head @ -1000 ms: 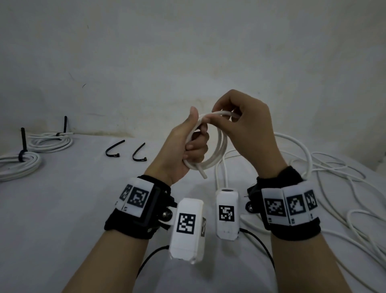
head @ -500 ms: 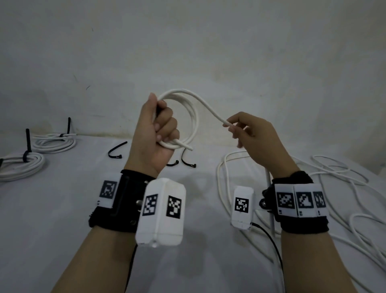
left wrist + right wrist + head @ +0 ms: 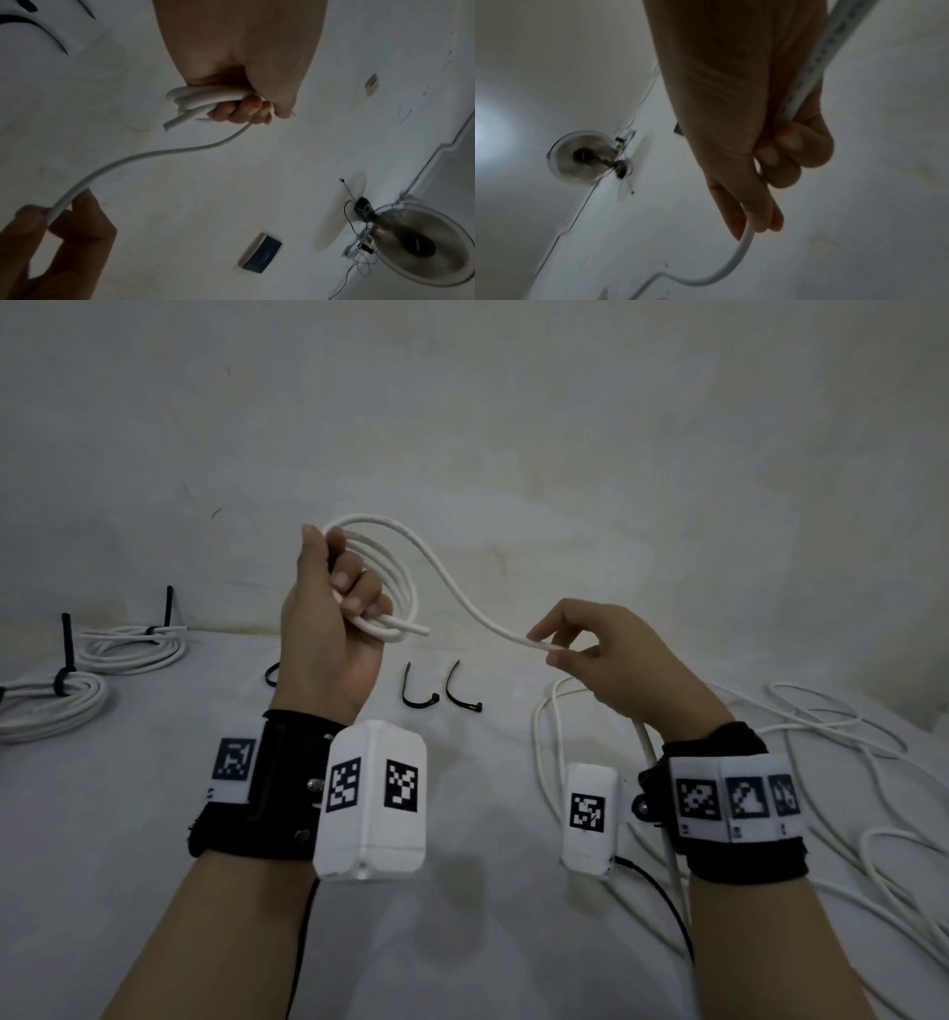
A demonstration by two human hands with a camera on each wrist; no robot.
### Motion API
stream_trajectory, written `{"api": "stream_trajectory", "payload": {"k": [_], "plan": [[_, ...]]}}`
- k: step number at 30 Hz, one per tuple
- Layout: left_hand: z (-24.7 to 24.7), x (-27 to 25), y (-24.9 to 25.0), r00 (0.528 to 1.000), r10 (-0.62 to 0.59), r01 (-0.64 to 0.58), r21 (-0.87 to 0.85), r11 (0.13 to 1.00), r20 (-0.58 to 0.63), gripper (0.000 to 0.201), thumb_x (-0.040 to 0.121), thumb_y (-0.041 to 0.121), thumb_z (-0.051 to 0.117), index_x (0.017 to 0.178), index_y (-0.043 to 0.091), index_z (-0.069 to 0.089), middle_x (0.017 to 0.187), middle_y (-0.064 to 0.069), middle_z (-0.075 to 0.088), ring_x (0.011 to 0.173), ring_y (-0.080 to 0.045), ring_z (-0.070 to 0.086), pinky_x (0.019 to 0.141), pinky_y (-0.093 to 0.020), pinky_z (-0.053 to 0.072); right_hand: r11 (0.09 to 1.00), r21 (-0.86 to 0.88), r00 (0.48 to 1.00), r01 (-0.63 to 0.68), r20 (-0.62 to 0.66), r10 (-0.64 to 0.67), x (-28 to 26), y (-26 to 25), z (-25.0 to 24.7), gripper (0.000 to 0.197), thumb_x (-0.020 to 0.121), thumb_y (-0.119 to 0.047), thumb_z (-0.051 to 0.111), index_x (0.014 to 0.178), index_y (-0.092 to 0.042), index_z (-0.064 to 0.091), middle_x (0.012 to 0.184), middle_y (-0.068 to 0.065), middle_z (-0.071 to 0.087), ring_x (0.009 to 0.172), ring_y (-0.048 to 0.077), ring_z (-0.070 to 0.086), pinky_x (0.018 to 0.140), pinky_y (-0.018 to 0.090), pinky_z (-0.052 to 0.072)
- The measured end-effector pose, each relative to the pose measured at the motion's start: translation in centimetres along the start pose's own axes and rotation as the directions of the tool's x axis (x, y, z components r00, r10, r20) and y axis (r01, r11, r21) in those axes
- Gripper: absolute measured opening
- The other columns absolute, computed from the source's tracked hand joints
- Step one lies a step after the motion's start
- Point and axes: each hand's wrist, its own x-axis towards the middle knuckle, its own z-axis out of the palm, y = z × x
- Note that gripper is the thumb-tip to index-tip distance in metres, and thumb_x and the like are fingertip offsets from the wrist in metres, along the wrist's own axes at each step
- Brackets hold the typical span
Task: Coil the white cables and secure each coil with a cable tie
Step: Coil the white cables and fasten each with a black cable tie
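While the left hand (image 3: 328, 613) is clenching a smooth, round white cable (image 3: 457, 593) coil above the worktop (image 3: 154, 814), the right hand (image 3: 611, 665) is pinching its trailing length; curved black ties (image 3: 418, 693) are lying behind.

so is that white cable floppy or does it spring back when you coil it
Probably semi-stiff: the white cable arcs smoothly between the left hand and right hand without drooping. Its loops likely spring open if released, since the left hand grips them tight.
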Motion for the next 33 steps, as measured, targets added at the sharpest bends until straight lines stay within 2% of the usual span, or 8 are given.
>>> {"api": "stream_trajectory", "payload": {"k": [6, 9, 16, 19, 24, 26, 29, 33], "plan": [[1.2, -0.7, -0.6, 0.997, -0.007, -0.01, 0.231, 0.973, 0.071, 0.028, 0.102, 0.031, 0.034, 0.081, 0.017, 0.046, 0.055, 0.01, 0.039, 0.043, -0.003, 0.032, 0.046, -0.017, 0.03, 0.958, -0.265, 0.98, 0.112, 0.191, -0.062, -0.1, -3.3, 1.9, 0.03, 0.087, 0.002, 0.06, 0.092, -0.023, 0.075, 0.09, -0.007, 0.066, 0.072, -0.003, 0.057, 0.068, 0.015, 0.047], [1.7, -1.2, -1.0, 0.992, -0.006, -0.046, 0.403, 0.914, 0.126, 0.026, 0.102, 0.026, 0.037, 0.078, 0.016, 0.04, 0.057, 0.009, 0.039, 0.043, -0.004, 0.033, 0.047, -0.018, 0.031, 0.946, -0.286, 0.965, 0.155, 0.247, -0.084, -0.8, -4.9, 1.5, 0.026, 0.088, -0.004, 0.062, 0.093, -0.025, 0.076, 0.093, -0.006, 0.07, 0.08, 0.005, 0.063, 0.077, 0.026, 0.052], [2.1, -2.5, -2.4, 0.933, -0.229, -0.055, 0.742, 0.668, 0.276, 0.025, 0.101, 0.025, 0.04, 0.086, 0.006, 0.047, 0.065, -0.001, 0.048, 0.052, -0.01, 0.047, 0.048, -0.019, 0.04, 0.958, -0.073, 0.942, 0.277, 0.215, -0.256, -2.6, -7.9, -1.3, 0.004, 0.076, -0.011, 0.077, 0.078, -0.014, 0.075, 0.059, -0.015, 0.059, 0.054, -0.007, 0.053, 0.055, 0.006, 0.036], [2.3, -3.0, -2.6, 0.901, -0.314, -0.03, 0.763, 0.645, 0.301, 0.029, 0.101, 0.03, 0.039, 0.098, 0.003, 0.05, 0.069, -0.007, 0.053, 0.06, -0.016, 0.048, 0.051, -0.021, 0.042, 0.948, -0.007, 0.947, 0.319, 0.033, -0.318, -2.7, -7.5, -1.9, 0.017, 0.068, -0.013, 0.083, 0.069, -0.01, 0.066, 0.055, -0.016, 0.057, 0.051, -0.002, 0.05, 0.051, 0.007, 0.034], [3.2, -3.6, -2.0, 0.797, -0.513, 0.161, 0.708, 0.688, 0.318, 0.042, 0.095, 0.041, 0.037, 0.066, 0.012, 0.045, 0.044, 0.004, 0.039, 0.032, -0.005, 0.025, 0.036, -0.015, 0.022, 0.932, 0.005, 0.919, 0.363, -0.17, -0.357, -2.0, -6.3, -1.0, 0.028, 0.068, -0.019, 0.084, 0.067, -0.011, 0.057, 0.056, -0.006, 0.054, 0.053, 0.005, 0.045, 0.052, 0.011, 0.033], [2.9, -3.6, -1.9, 0.774, -0.535, 0.177, 0.696, 0.696, 0.338, 0.041, 0.091, 0.044, 0.049, 0.067, 0.012, 0.043, 0.044, 0.008, 0.033, 0.033, -0.001, 0.022, 0.035, -0.012, 0.019, 0.936, 0.035, 0.925, 0.35, -0.168, -0.34, -1.7, -5.9, -0.6, 0.02, 0.072, -0.013, 0.08, 0.071, -0.01, 0.06, 0.059, -0.006, 0.056, 0.054, 0.004, 0.047, 0.053, 0.011, 0.035], [2.1, -3.3, -1.8, 0.784, -0.468, 0.062, 0.699, 0.713, 0.408, 0.014, 0.08, 0.018, 0.058, 0.078, 0.009, 0.048, 0.046, 0.011, 0.035, 0.035, 0.0, 0.024, 0.036, -0.012, 0.023, 0.953, 0.066, 0.948, 0.297, -0.14, -0.286, -1.5, -5.2, -0.6, 0.01, 0.076, -0.009, 0.075, 0.074, -0.01, 0.066, 0.062, -0.009, 0.061, 0.056, 0.002, 0.053, 0.055, 0.01, 0.036], [1.6, -2.9, -1.8, 0.836, -0.384, 0.002, 0.698, 0.716, 0.392, 0.011, 0.074, 0.007, 0.063, 0.076, 0.01, 0.052, 0.046, 0.007, 0.039, 0.034, -0.003, 0.026, 0.036, -0.013, 0.024, 0.986, 0.004, 0.986, 0.168, 0.017, -0.168, -1.6, -4.5, -0.7, 0.011, 0.082, -0.021, 0.073, 0.072, -0.02, 0.067, 0.055, -0.003, 0.064, 0.05, 0.005, 0.052, 0.054, 0.019, 0.039]]}}
